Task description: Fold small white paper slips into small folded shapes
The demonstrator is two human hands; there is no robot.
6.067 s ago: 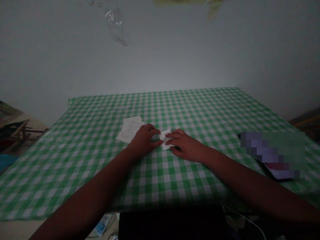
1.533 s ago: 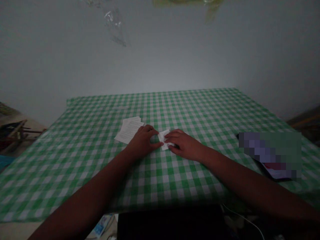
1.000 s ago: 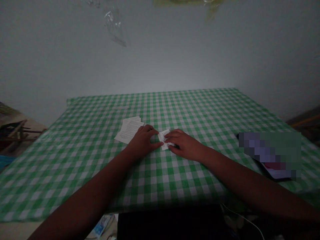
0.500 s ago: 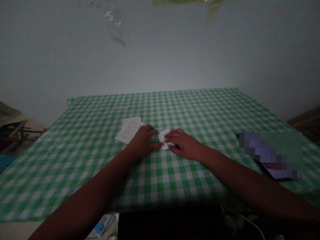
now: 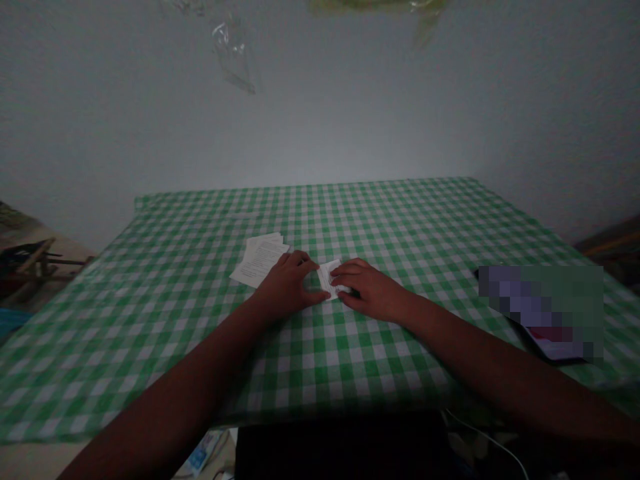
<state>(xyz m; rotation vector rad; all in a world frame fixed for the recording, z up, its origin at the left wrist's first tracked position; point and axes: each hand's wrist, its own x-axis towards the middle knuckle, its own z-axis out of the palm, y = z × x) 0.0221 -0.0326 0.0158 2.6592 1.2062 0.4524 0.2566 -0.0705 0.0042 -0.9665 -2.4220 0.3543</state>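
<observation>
Two bare hands, left hand (image 5: 285, 287) and right hand (image 5: 370, 290), half-curled, finger a small white paper slip (image 5: 326, 277) on a green gingham tablecloth (image 5: 150, 373); firmness of grip unclear.

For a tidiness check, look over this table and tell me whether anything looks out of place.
The printed papers by the left hand look askew: they lie loosely fanned on the checked tablecloth, their edges not lined up. A clear plastic scrap also clings oddly to the wall.

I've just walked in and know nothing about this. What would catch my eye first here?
The green-and-white checked tablecloth stands out first, covering the whole table. Near its middle, the left hand and right hand meet at a small white paper slip, the right fingers resting on it. Just beyond the left hand lies a loose stack of printed sheets.
</observation>
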